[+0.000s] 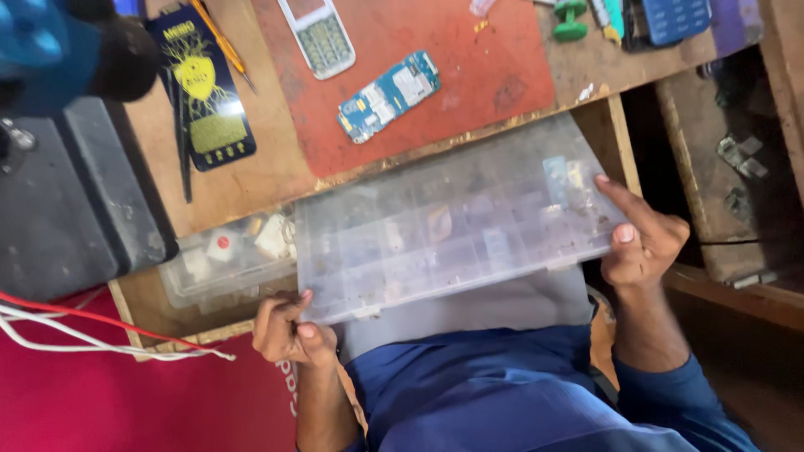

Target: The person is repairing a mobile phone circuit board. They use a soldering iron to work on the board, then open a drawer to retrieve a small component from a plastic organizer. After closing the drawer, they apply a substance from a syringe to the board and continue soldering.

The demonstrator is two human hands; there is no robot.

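A clear plastic compartment box (452, 226) with small parts inside lies over my lap and the open drawer, lid closed. My left hand (289, 331) grips its near-left corner, thumb on top. My right hand (641, 238) holds the right end, index finger stretched along the lid's edge. Above on the wooden bench lies a red mat (469, 75) with a bare blue phone circuit board (389, 96) and a white phone front frame (318, 33).
A second clear box (226, 259) sits in the open drawer (151, 293) left of the first. A dark card with yellow print (201, 92), a pencil (219, 38), a grey machine base (67, 192) and red and white wires (92, 331) lie at left. A blue keypad part (674, 17) is top right.
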